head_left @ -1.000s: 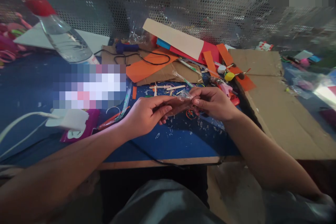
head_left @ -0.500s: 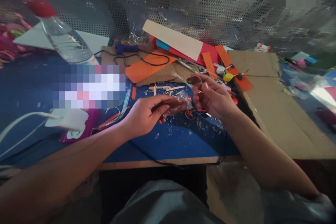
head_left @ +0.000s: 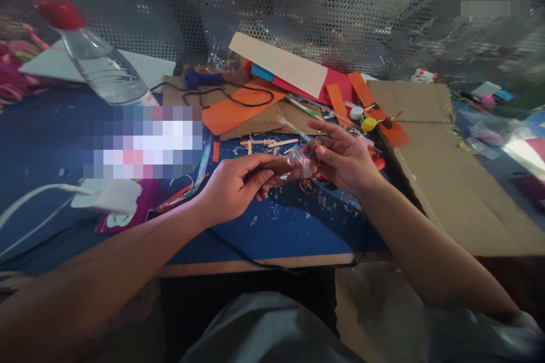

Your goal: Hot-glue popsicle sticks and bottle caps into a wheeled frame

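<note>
My left hand (head_left: 232, 190) is closed around a small clear plastic bag (head_left: 303, 159), whose crinkled end sticks out past the fingertips to the right. Brownish shapes show through the film; I cannot tell whether they are contents or fingers. At that crinkled end is my right hand (head_left: 347, 161), its thumb bent against the curled fingers and its index finger stretched out above. Those curled fingers meet the bag's edge. Just below the bag, a small orange ring-shaped piece (head_left: 307, 185) lies on the blue tabletop (head_left: 264, 238). Wooden sticks (head_left: 268, 143) and scraps lie behind my hands.
On the left stand a red-capped water bottle (head_left: 110, 71) and a white plug (head_left: 114, 198) with cables. A blue glue gun (head_left: 202, 77) and orange sheets (head_left: 238, 105) lie behind. Cardboard (head_left: 460, 193) covers the right side. A perforated metal screen (head_left: 272, 5) rises at the back.
My right hand has come left and slightly down, bringing its fingers against the bag's end. The left hand stays almost still, holding the bag.
</note>
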`<state>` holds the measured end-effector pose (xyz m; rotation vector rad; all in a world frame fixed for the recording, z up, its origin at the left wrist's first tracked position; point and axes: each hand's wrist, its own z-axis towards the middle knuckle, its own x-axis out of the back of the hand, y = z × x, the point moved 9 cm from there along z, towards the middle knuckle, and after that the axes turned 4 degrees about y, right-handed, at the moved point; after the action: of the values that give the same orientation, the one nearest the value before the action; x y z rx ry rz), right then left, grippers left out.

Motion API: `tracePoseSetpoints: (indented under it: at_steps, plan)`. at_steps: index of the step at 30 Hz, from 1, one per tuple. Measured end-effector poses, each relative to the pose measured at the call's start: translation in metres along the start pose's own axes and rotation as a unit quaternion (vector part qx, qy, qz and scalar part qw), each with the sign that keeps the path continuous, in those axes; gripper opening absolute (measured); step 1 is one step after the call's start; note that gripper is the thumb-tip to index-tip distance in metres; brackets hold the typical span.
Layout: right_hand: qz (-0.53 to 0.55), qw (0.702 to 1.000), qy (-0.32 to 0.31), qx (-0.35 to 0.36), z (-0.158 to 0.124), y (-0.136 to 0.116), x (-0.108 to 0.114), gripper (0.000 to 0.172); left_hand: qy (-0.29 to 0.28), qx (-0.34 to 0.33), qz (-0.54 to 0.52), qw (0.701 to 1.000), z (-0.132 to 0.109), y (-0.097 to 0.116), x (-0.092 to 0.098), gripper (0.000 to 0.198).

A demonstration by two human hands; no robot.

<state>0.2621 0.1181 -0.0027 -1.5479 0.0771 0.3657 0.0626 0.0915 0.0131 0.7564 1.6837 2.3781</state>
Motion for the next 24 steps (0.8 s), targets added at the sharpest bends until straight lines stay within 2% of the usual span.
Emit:
tracePoseSetpoints:
  at_steps: [6,9,15,24]
  plan:
    - [-0.018,0.999,-0.032,0.012,-0.004,0.0,-0.006,0.026,0.015,-0.008,-0.012,1.0,0.001,0.002,0.002,0.034]
    - [-0.042,0.997,-0.048,0.037,-0.005,-0.002,-0.007,0.024,0.001,-0.006,-0.001,1.0,0.001,0.002,0.0,0.033]
    - [-0.055,0.996,-0.065,0.018,-0.006,0.005,-0.007,0.03,-0.008,0.013,-0.002,1.0,0.002,0.004,-0.002,0.034]
    - [-0.068,0.991,-0.096,0.062,-0.012,-0.003,-0.018,0.018,-0.001,0.005,0.037,0.999,0.0,0.001,0.001,0.04]
